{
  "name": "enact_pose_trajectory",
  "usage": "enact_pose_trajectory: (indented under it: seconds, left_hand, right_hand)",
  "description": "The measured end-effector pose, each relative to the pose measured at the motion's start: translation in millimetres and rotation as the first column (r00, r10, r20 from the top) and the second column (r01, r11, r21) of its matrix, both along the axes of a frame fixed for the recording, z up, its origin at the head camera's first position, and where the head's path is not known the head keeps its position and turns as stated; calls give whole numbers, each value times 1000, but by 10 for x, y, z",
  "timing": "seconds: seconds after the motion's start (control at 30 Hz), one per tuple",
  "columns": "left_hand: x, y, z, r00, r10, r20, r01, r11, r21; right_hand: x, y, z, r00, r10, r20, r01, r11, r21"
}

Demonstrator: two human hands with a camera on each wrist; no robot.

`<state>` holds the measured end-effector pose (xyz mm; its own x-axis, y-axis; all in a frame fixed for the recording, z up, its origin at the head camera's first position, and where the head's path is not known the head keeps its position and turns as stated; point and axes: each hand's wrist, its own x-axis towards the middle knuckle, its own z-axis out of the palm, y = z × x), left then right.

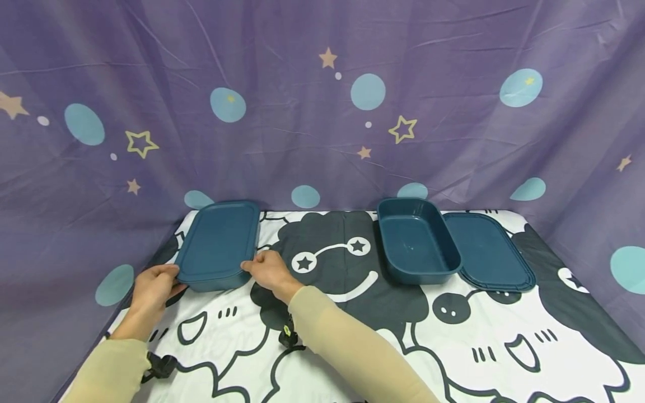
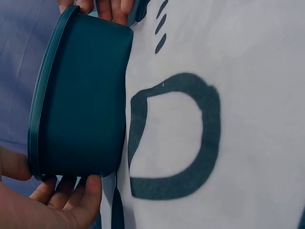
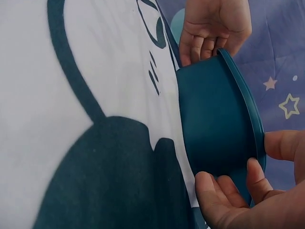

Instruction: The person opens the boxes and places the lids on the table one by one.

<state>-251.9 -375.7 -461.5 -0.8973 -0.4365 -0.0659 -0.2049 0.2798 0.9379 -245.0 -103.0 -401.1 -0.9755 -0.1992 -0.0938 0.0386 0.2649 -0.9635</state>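
Observation:
A dark teal storage box (image 1: 219,284) with its flat lid (image 1: 218,238) on top stands at the left of the cloth-covered table. My left hand (image 1: 153,288) grips its near left corner, the thumb at the lid's rim and the fingers under that rim against the side, as the left wrist view shows. Across from it, my right hand (image 1: 271,271) holds the near right corner in the same way; in the right wrist view its thumb (image 3: 282,144) lies on the lid's edge. The lid's rim runs along the top of the box wall (image 2: 88,95) in the left wrist view.
At the right stands a second teal box (image 1: 418,243) without a lid, nothing visible inside it. Beside it a matching lid (image 1: 491,254) lies flat on the cloth. A purple curtain (image 1: 302,157) with stars hangs right behind the table, which has a black-and-white cartoon cloth (image 1: 242,336).

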Motion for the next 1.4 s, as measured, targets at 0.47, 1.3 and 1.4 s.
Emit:
enact_pose_trajectory:
  seconds: [0.47, 1.3, 1.4]
  left_hand:
    - [-10, 134, -7, 999, 4, -34, -3, 1000, 22]
    - [243, 635, 451, 997, -78, -22, 80, 992, 101]
    - [345, 780, 627, 996, -90, -9, 91, 991, 103]
  right_hand:
    - [-33, 133, -57, 1000, -14, -26, 14, 1000, 9]
    - [-26, 392, -78, 1000, -6, -6, 6, 1000, -20]
    - [-23, 425, -72, 1000, -11, -11, 11, 1000, -20]
